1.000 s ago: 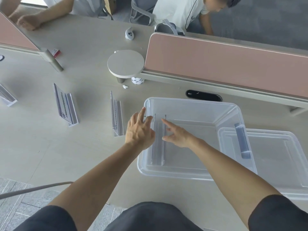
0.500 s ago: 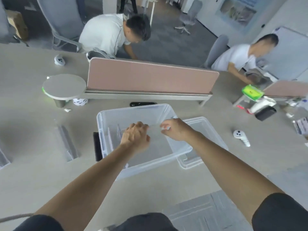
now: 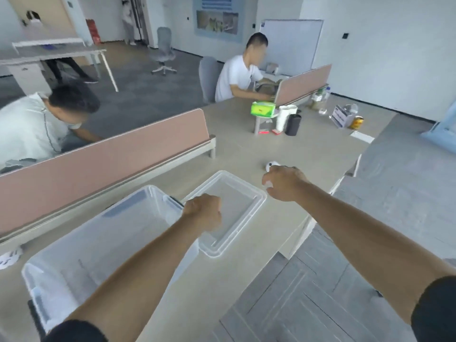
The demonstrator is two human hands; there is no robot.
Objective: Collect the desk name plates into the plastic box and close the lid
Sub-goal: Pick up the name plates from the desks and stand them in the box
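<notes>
Head view: I had turned from the clear plastic box [image 3: 103,238]; left hand [image 3: 202,213] fisted, right hand [image 3: 283,182] loose past the clear lid [image 3: 256,196], both empty.

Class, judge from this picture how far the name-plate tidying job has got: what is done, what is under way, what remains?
Done: unclear; blur hides whether plates are inside the open plastic box. Under way: the left hand is fisted over the lid lying on the desk beside the box; the right hand hovers past its far corner. Left: fitting the lid.

Beige desk [image 3: 246,154], plastic box [image 3: 98,243], lid [image 3: 256,203], controller [image 3: 271,165]
</notes>
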